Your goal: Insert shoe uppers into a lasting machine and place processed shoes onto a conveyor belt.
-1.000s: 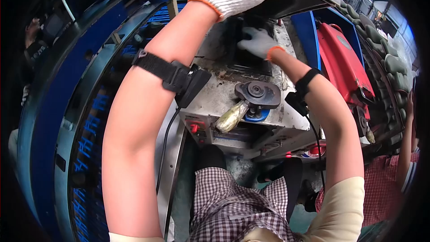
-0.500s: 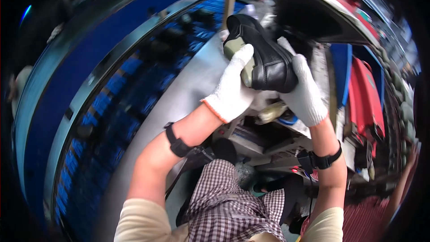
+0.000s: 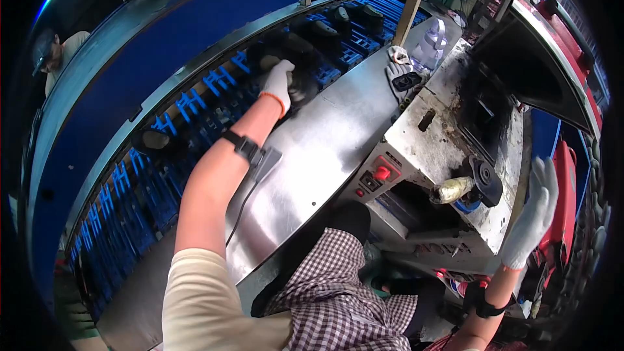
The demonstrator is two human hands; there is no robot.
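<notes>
My left hand [image 3: 279, 83], in a white knitted glove with an orange cuff, reaches over the blue slatted conveyor at its near edge. Its fingers are curled round a black shoe [image 3: 303, 86], which is blurred and partly hidden by the hand. Other dark shoes [image 3: 320, 28] stand on the blue slats [image 3: 218, 81] farther along. At the right, my gloved right hand [image 3: 541, 205] is raised with fingers stretched out and nothing in it. It is beside the worn pale machine and in front of a red part.
A bare metal ledge [image 3: 344, 117] runs along the conveyor. The machine [image 3: 416, 133] has a red switch [image 3: 382, 173], a raised dark lid [image 3: 533, 58] and a tape-wrapped handle [image 3: 453, 190]. A clear bottle [image 3: 431, 45] stands behind loose gloves [image 3: 398, 78]. Another person [image 3: 62, 55] is beyond the conveyor.
Both hands held the black shoe over the machine. Now the left has swung left to the conveyor with a black shoe, while the right has let go and moved right and down.
</notes>
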